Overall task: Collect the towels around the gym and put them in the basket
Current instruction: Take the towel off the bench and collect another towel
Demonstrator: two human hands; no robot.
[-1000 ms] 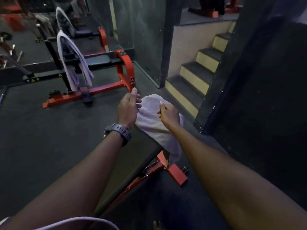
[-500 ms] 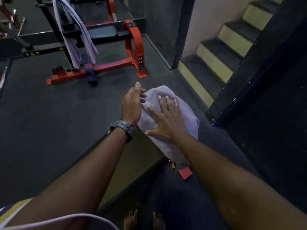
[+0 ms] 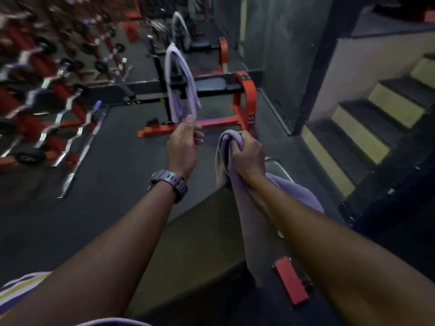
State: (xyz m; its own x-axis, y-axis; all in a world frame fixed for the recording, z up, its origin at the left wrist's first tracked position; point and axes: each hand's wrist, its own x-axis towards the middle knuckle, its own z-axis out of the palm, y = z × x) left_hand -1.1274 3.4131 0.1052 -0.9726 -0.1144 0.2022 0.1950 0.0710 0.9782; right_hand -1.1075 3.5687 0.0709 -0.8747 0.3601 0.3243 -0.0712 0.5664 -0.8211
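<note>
Right hand (image 3: 247,154) clamped on bunched towel (image 3: 237,189) at frame centre, above counter (image 3: 200,231). Left hand (image 3: 182,147) loosely curled, apparently empty. Second towel (image 3: 181,85) draped over rack, upper centre.

The right hand (image 3: 247,154), flat before, now bunches the towel (image 3: 237,184) upward.

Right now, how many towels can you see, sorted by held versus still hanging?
Held: 1, the lavender cloth towel gripped in the right hand.
Hanging: 1, the lavender towel draped on the black upright of the red bench frame, plus its mirror reflection.
Total: 2.
</note>
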